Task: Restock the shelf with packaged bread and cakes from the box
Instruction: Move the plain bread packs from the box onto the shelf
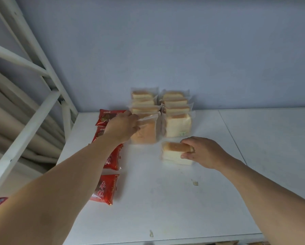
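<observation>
Two rows of clear-wrapped bread packs stand on the white shelf [183, 200] against the back wall: a left row [144, 103] and a right row [177, 110]. My left hand [123, 128] grips the top edge of the front bread pack [145, 133] in the left row, holding it upright. My right hand [201, 151] holds another bread pack [173, 152] by its right end; it rests on the shelf in front of the right row. The box is out of sight.
A column of red cake packets [106, 189] lies along the shelf's left edge, partly under my left arm. White shelf posts [42, 55] rise at the left. Small scraps [195, 183] lie on the shelf near its front.
</observation>
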